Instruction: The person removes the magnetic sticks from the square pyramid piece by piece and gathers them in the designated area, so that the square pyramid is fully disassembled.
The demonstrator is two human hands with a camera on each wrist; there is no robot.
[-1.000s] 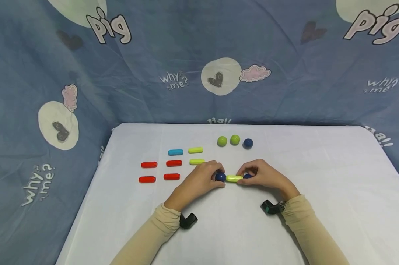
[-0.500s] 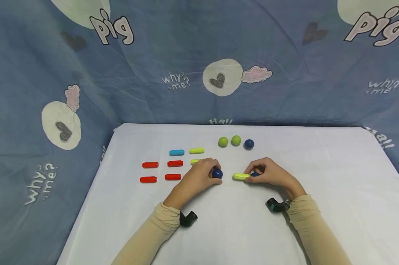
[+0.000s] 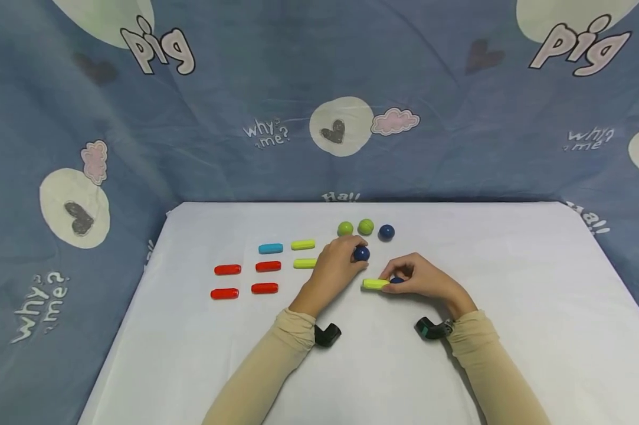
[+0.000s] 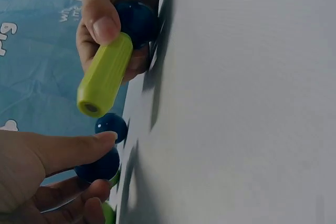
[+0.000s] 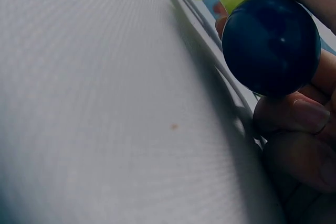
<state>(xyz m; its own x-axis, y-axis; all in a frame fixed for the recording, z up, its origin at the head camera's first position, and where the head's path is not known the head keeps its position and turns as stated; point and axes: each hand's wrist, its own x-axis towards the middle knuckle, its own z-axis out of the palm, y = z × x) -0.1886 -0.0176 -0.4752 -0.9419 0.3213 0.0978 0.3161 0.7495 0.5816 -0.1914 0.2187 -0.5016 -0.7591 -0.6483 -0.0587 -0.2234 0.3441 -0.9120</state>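
Note:
In the head view my left hand (image 3: 334,270) pinches a dark blue ball (image 3: 361,253) between thumb and fingers, just in front of the back row of balls. My right hand (image 3: 428,280) grips a yellow-green rod (image 3: 374,284) with a second dark blue ball (image 5: 270,45) against its near end. Seen from the left wrist, the rod's free end (image 4: 93,106) has a dark round inset and points toward the left hand. A gap separates that end from the ball in my left hand (image 4: 98,167).
Two green balls (image 3: 366,226) and a dark blue ball (image 3: 386,232) stand along the back of the white table (image 3: 383,366). To the left lie several red rods (image 3: 268,266), a light blue rod (image 3: 271,248) and two yellow-green rods (image 3: 303,244). A patterned blue cloth (image 3: 218,165) hangs behind.
The blue ball in my left hand has parted from the rod's end. That hand then moved back toward the row of balls, while the right hand keeps its rod and ball.

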